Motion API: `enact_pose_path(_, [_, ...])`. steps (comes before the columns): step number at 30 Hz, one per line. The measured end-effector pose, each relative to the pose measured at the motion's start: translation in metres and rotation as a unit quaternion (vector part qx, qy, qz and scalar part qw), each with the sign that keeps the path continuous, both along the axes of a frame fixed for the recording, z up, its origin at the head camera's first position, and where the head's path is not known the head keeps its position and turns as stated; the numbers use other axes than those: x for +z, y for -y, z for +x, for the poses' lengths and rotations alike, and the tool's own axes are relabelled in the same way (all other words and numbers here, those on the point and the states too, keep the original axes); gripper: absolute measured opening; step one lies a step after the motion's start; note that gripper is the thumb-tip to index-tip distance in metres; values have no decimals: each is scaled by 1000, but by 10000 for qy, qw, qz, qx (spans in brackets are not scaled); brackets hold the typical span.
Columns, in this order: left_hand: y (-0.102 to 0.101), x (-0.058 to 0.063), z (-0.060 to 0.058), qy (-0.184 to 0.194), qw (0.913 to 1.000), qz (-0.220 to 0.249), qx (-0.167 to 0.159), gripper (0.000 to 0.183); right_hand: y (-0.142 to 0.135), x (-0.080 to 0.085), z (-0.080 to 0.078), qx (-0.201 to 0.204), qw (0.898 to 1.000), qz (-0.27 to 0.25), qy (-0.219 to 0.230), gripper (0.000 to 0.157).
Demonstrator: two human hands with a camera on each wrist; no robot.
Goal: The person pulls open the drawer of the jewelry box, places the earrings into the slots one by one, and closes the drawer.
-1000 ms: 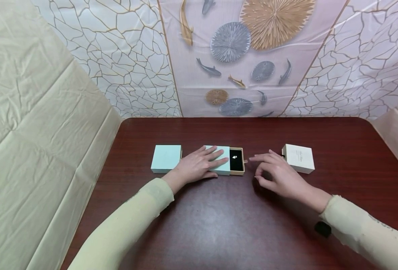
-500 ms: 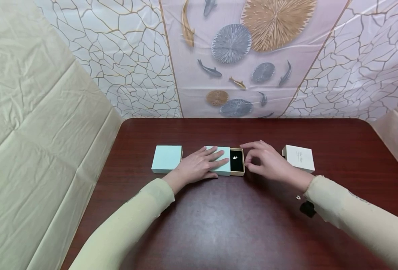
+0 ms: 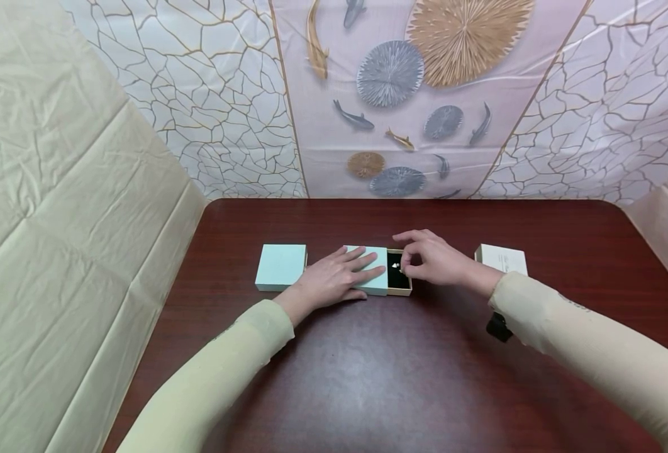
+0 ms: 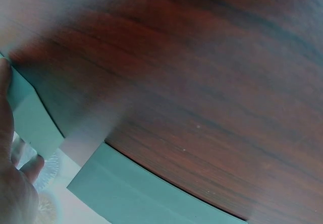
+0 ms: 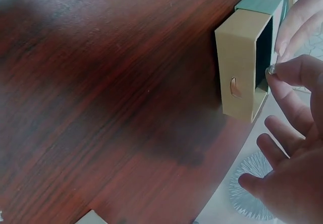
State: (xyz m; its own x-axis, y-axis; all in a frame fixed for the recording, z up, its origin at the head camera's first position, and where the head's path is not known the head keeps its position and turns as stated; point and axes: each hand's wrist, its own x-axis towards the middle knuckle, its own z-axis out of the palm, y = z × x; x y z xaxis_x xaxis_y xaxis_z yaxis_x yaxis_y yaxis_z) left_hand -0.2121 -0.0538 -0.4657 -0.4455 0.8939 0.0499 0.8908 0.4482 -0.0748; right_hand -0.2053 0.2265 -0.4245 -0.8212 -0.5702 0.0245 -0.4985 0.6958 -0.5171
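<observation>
My left hand [image 3: 329, 277] lies with spread fingers on the pale blue sleeve [image 3: 379, 286] of a small gift box. The box's cream drawer [image 5: 237, 47] is slid partly out to the right, with a ribbon tab [image 5: 235, 88] on its front. On its black lining sits a small shiny trinket [image 3: 395, 265]. Over the drawer's right side, my right hand [image 3: 433, 259] pinches a small shiny piece of jewellery [image 5: 271, 70] between thumb and index finger. Its other fingers stay apart. In the head view this piece barely shows at the fingertips.
A second pale blue box [image 3: 280, 267] stands left of my left hand. At the right, a white box [image 3: 504, 259] stands partly behind my right forearm. A tiny pale item [image 5: 1, 216] lies on the dark red wooden table [image 3: 345, 377]. A patterned cloth hangs behind.
My right hand has moved left from beside the white box to over the drawer, its fingertips coming down close to the lining. My left hand has stayed on the box.
</observation>
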Motion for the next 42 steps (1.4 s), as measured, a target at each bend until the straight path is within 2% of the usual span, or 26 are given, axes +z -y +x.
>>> enact_pose_path(15, [0, 0, 0, -25, 9999, -98, 37, 65, 7, -5, -15, 153, 9985, 322, 422, 24])
enact_pose_path(26, [0, 0, 0, -42, 10000, -79, 32, 65, 11, -9, -19, 240, 9972, 593, 387, 24])
enact_pose_path(36, [0, -1, 0, -61, 10000, -21, 18, 65, 12, -8, -20, 265, 9965, 481, 624, 24])
enact_pose_path(42, [0, -1, 0, -70, 10000, -23, 26, 65, 13, -8, -20, 269, 9970, 560, 457, 23])
